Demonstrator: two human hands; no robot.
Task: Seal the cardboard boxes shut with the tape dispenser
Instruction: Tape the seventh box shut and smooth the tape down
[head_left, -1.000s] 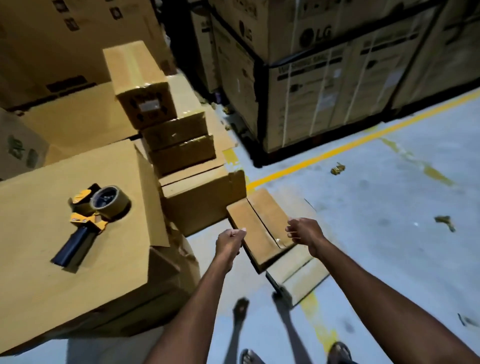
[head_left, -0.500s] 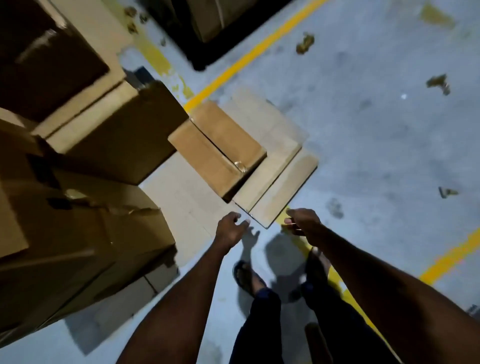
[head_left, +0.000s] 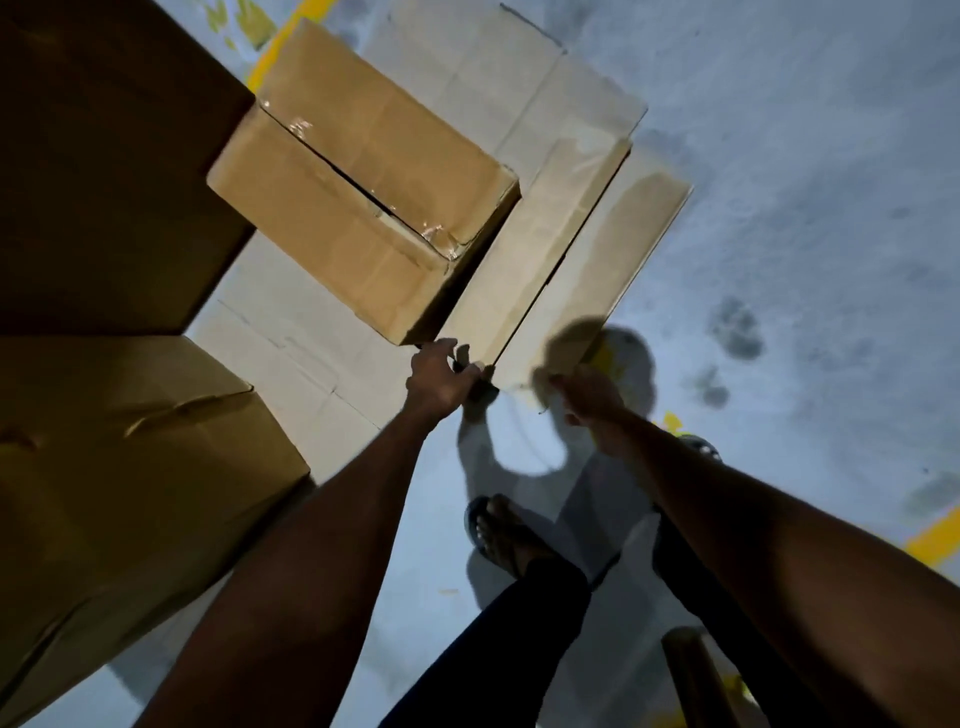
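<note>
We look down at a brown cardboard box sitting on flat sheets of cardboard on the grey floor. Its two top flaps meet in a dark open crack down the middle. Shiny bits of old tape cling to both ends of that crack, and the near end is dented. Our left hand is at the box's near corner, fingers curled on the edge of the flat sheets there. Our right hand, just right of it, is blurry; we cannot tell if it grips anything. Bigger boxes stand left of the box.
</note>
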